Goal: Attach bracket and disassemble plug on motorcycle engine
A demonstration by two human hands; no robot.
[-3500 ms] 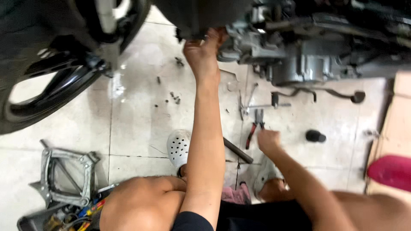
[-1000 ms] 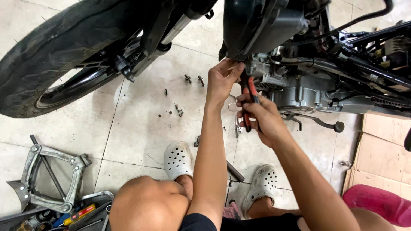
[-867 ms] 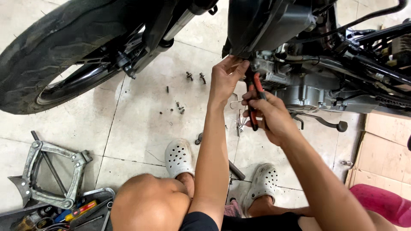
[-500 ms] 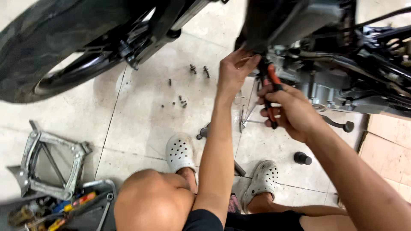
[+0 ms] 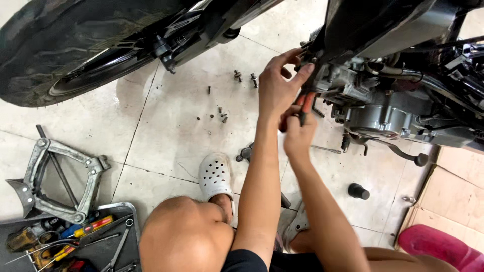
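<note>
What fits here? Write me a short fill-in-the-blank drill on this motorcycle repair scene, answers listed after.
1. The right hand grips pliers with ____ handles.
2. The left hand reaches up to the motorcycle's ____, beside the pliers.
3. The grey scissor jack lies on the floor to the ____ of the white clog.
4. Loose bolts lie scattered on the tiled ____.

Missing words: red; engine; left; floor
</note>
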